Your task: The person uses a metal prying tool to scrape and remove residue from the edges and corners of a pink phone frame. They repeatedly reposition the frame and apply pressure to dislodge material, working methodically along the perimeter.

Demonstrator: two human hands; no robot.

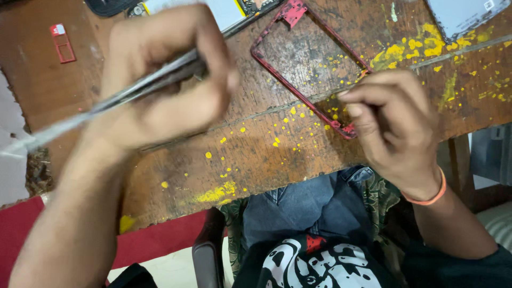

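My left hand (160, 74) is closed around a pair of metal tweezers (106, 101), whose blurred tips point toward the lower left, off the bench edge. My right hand (392, 125) pinches the near right side of a thin red phone frame (288, 80) that lies flat on the worn wooden workbench (256, 154). Thumb and forefinger meet at the frame's edge; what lies between them is too small to make out. Both hands hover over the bench, the left raised and motion-blurred.
An opened phone with a pale battery (224, 10) lies at the far edge. A small red card tray (63, 42) sits at the far left. A silver-grey phone panel (464, 16) rests at the top right. Yellow paint spatters cover the bench.
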